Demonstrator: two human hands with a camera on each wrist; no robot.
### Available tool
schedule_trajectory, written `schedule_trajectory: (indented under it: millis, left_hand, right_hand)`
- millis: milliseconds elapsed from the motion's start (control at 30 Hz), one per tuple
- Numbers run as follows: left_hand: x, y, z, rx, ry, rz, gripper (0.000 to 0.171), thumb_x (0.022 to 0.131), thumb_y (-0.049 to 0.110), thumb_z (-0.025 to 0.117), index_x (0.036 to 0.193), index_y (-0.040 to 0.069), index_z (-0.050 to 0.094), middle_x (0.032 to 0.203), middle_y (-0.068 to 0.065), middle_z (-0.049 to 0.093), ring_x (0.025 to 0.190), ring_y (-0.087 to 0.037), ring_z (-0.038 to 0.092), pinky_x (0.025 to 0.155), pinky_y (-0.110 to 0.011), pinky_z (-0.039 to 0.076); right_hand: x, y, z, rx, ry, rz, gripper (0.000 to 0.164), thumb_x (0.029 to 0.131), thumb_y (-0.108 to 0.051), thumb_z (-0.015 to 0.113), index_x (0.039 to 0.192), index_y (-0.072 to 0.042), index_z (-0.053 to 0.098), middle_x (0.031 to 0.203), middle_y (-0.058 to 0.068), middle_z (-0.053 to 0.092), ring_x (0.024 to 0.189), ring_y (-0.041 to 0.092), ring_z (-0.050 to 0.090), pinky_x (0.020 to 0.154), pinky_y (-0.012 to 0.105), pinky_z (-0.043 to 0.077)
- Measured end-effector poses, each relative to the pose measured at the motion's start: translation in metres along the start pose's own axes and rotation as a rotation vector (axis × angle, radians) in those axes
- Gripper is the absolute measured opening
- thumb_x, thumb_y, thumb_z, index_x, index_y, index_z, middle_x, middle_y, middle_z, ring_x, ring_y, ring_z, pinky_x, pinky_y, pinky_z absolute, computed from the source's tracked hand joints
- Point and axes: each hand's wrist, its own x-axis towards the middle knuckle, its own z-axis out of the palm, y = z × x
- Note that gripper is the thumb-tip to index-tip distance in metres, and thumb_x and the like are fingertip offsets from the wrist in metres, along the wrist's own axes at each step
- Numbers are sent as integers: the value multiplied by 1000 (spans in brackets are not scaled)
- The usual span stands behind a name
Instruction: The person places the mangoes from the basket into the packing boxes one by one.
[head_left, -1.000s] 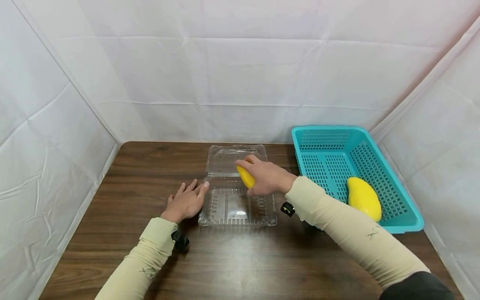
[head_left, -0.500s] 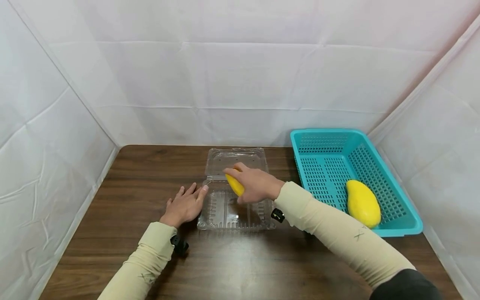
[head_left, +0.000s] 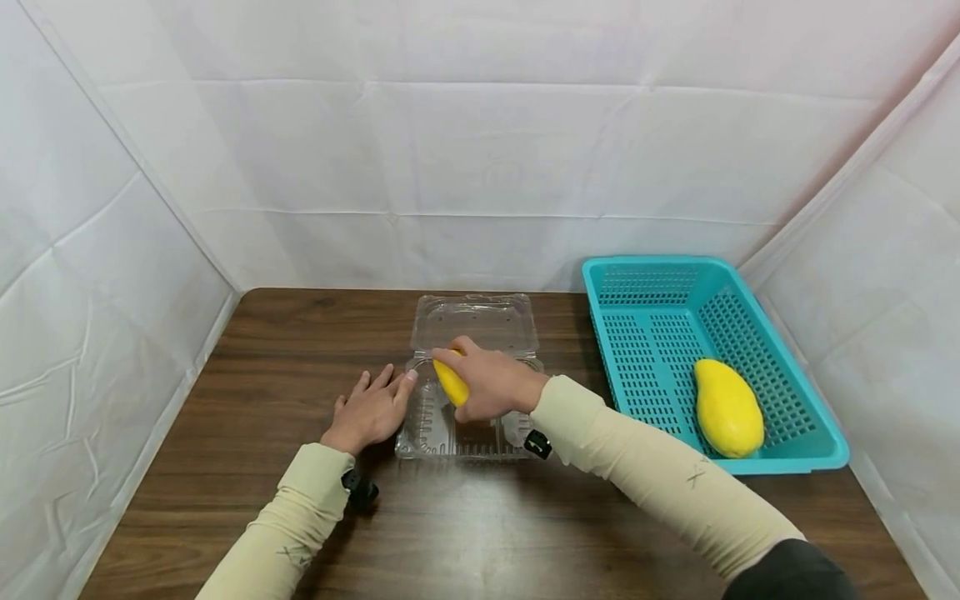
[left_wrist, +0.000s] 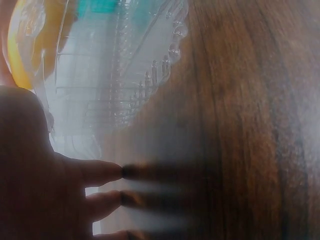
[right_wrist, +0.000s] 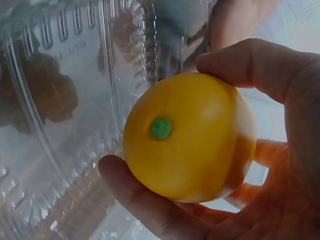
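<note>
My right hand (head_left: 497, 385) grips a yellow mango (head_left: 448, 380) over the left half of a clear plastic clamshell (head_left: 422, 427). The right wrist view shows the mango (right_wrist: 185, 145) end-on with its green stem spot, fingers and thumb curled round its sides. The clamshell lies with its lid (head_left: 476, 323) folded back towards the wall. At its left edge rests my left hand (head_left: 371, 412), fingers spread and straight, the thumb at the rim. In the left wrist view the left hand (left_wrist: 40, 165) is dark beside the clamshell wall (left_wrist: 85, 75).
A turquoise basket (head_left: 637, 263) stands at the right of the brown wooden table (head_left: 480, 533). Inside it, towards the front right, lies a second yellow mango (head_left: 727, 408). White cloth walls (head_left: 480, 150) enclose the table at the back and both sides.
My right hand has carried the mango left and towards me, from the clamshell's hinge area to above its left half. The left hand has stayed at the clamshell's edge.
</note>
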Motion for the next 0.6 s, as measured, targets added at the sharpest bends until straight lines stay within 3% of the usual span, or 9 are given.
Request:
schedule_trajectory:
  millis: [600]
  left_hand:
    - [1,-1,0,-7,-9,-4,73,108,60,6,163,20,33,173,-9,15,159,-46,3,116,-81,6]
  right_hand:
    - [13,-14,31,-7,-59,42,93,86,-37,82,162,-25,31,145,13,43,87,17,60,75,31,54]
